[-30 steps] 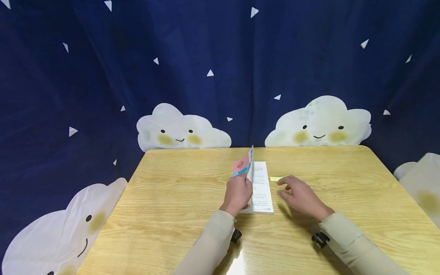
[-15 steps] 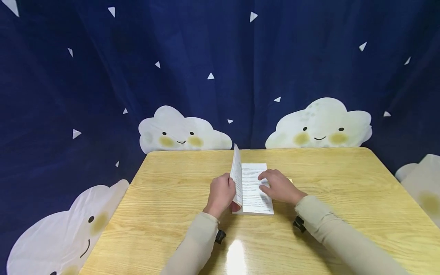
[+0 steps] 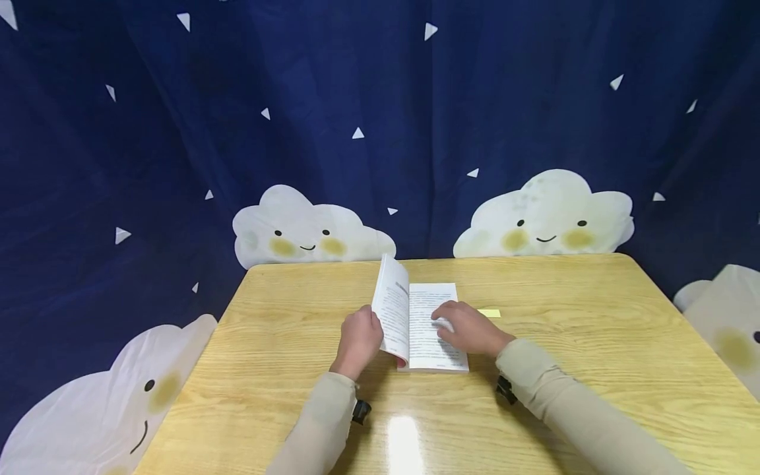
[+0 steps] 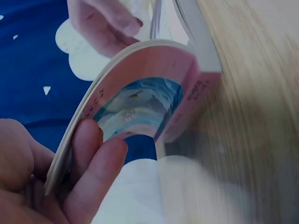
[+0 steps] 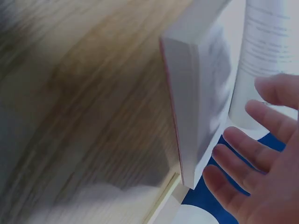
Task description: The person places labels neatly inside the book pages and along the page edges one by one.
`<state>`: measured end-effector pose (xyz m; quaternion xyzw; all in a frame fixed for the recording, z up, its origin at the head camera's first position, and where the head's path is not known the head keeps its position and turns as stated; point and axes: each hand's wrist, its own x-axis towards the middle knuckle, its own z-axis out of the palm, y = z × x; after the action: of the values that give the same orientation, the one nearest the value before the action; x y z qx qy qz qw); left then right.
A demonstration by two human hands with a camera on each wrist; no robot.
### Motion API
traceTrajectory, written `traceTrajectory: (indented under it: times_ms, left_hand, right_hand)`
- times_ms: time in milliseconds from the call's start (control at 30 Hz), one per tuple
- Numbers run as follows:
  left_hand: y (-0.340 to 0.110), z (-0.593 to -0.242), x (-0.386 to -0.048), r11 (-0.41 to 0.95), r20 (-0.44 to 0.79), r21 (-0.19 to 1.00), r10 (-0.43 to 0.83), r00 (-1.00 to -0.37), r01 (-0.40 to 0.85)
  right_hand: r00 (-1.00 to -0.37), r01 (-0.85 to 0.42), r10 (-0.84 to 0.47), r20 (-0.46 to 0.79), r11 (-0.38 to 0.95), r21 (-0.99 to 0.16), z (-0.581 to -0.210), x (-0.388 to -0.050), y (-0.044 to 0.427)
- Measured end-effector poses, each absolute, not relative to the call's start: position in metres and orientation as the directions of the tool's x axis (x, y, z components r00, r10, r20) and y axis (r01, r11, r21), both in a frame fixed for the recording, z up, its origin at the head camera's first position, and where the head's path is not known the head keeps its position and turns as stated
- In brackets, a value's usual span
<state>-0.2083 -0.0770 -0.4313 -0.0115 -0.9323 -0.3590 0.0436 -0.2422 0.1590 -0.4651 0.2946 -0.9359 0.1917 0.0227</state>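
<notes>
An open paperback book (image 3: 424, 346) lies on the table, its left-hand pages and pink cover (image 4: 145, 63) lifted and bent upward. My left hand (image 3: 359, 336) grips the outer edge of that raised part; in the left wrist view its fingers lie against the cover. Over the printed right page hovers my right hand (image 3: 469, 328), and in the right wrist view its fingers (image 5: 245, 140) are spread and hold nothing. Whether a fingertip touches the page I cannot tell. A small yellow paper strip (image 3: 490, 313) lies just right of the book, partly behind the right hand.
The wooden table (image 3: 285, 396) extends to both sides of the book. Behind its far edge hangs a dark blue curtain (image 3: 332, 99) with white clouds and triangles. Light glares off the table near its front.
My left hand has moved left and swung the cover and pages over, opening the book. The right hand has moved left from beside the yellow strip to above the right page.
</notes>
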Motion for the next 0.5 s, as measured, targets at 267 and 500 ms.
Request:
traceTrajectory:
  times_ms: [267, 500]
  left_hand:
    - [-0.093, -0.441, -0.21, 0.743, 0.04, 0.669, -0.067, -0.997, -0.023]
    - [-0.102, -0.451, -0.211, 0.751, -0.001, 0.656, -0.091, -0.996, -0.07]
  right_hand:
    - [-0.816, -0.573, -0.569, 0.1, 0.774, -0.271, -0.473, -0.238, 0.157]
    - [-0.806, -0.584, -0.584, 0.096, 0.759, -0.288, -0.475, -0.235, 0.17]
